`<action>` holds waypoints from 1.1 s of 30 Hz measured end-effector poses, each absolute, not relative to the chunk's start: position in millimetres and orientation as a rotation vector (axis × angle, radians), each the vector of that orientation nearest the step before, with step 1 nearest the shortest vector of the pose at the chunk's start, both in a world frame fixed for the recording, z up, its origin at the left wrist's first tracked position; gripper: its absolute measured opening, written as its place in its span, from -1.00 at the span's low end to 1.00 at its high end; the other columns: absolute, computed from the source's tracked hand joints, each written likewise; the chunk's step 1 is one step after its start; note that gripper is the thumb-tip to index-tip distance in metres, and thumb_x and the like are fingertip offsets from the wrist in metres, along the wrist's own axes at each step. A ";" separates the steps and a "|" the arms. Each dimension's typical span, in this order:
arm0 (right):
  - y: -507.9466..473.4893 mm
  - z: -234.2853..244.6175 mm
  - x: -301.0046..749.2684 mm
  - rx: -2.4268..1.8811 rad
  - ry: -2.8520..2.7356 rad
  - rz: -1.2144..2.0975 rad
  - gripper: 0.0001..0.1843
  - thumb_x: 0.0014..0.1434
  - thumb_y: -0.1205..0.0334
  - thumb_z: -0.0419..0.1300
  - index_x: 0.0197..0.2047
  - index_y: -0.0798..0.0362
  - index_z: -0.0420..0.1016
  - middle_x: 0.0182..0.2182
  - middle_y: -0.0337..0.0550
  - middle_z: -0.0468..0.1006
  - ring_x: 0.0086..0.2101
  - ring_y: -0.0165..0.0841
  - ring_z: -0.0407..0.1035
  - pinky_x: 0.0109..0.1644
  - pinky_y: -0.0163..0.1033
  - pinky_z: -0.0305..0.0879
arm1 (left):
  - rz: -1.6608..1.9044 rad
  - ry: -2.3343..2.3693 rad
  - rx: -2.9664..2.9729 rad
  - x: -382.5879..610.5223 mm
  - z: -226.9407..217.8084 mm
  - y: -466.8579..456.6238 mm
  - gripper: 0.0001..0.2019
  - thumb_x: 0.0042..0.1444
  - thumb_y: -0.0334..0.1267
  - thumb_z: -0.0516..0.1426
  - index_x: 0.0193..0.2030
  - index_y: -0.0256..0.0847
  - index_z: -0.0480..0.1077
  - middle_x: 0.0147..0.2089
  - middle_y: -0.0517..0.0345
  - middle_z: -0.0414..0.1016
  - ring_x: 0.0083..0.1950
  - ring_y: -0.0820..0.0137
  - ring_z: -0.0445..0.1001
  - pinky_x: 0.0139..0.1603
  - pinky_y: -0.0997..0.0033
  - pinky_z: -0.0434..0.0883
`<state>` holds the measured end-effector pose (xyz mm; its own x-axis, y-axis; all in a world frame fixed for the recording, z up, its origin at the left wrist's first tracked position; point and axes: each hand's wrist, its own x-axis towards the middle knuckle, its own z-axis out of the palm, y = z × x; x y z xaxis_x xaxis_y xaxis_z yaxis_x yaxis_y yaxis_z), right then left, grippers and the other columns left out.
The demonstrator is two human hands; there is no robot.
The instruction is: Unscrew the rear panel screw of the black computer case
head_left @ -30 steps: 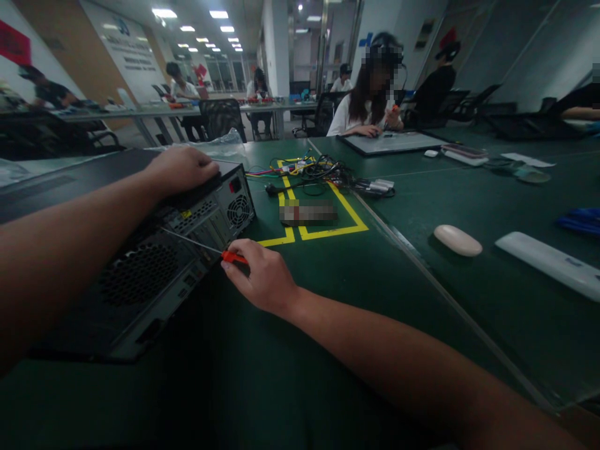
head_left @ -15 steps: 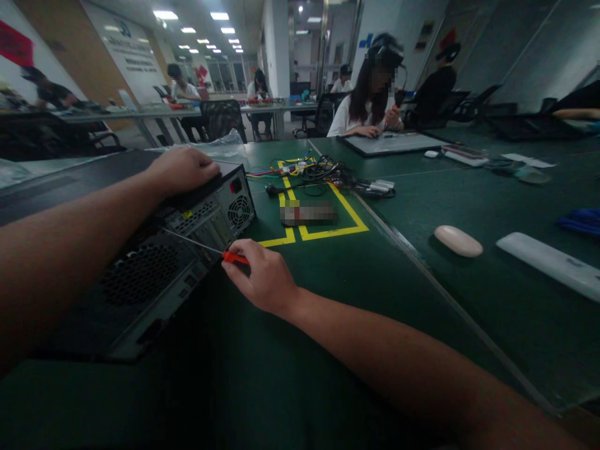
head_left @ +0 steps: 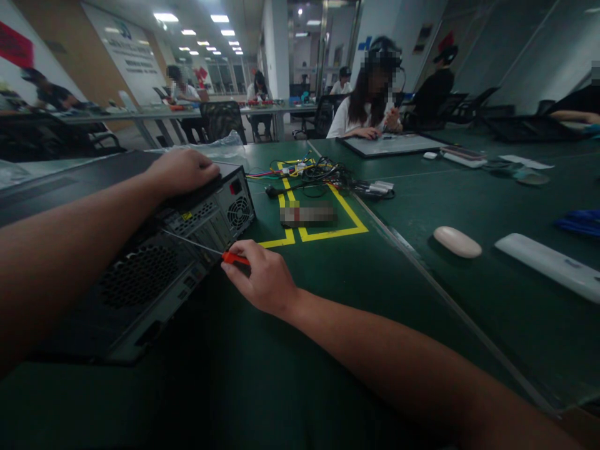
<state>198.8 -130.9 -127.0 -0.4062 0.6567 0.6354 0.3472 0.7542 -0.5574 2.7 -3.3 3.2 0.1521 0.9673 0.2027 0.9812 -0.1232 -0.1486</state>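
Observation:
A black desktop computer case lies at the left of the green table, its rear panel with vents, ports and slots turned towards me. My left hand presses on its top near the rear edge, fingers bent and closed against it. Between the thumb and fingers of my right hand is the orange handle of a screwdriver. Its long thin shaft reaches left to the rear panel, close below my left forearm. Whether the tip sits on a screw I cannot make out.
Beyond the case, a tangle of cables and a blurred-out object lie by yellow tape. To the right are a pale oval case and a long white object. A person works across the table.
My hands, the screwdriver and the computer case stay practically in place. Across the table, the person's raised hand has shifted slightly.

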 end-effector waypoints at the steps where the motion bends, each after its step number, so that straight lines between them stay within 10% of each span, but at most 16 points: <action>1: -130.7 -127.4 198.8 -0.756 -2.026 0.422 -0.71 0.26 0.06 0.01 -0.07 0.07 0.28 -0.22 -0.18 0.50 -0.22 -0.42 0.42 -0.14 -0.31 0.30 | -0.084 -1.903 -2.179 3.1 3.2 -3.6 -0.40 0.14 0.09 -0.19 -0.10 -0.28 0.51 -0.21 -0.15 0.51 -0.20 0.15 0.43 -0.21 0.18 0.29; 33: -130.8 -126.6 198.6 -0.747 -2.045 0.401 -0.76 0.25 0.07 0.01 -0.11 0.03 0.25 -0.26 -0.20 0.47 -0.25 -0.43 0.40 -0.17 -0.33 0.27 | -0.107 -1.890 -2.171 4.1 1.8 -5.4 -0.39 0.15 0.07 -0.19 -0.10 -0.32 0.52 -0.25 -0.16 0.49 -0.21 0.14 0.41 -0.22 0.20 0.27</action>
<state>198.6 -130.8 -126.6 -0.4177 0.6437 0.6412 0.3539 0.7653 -0.5377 4.1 -5.4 1.8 0.1512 0.9627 0.2244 0.9819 -0.1200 -0.1468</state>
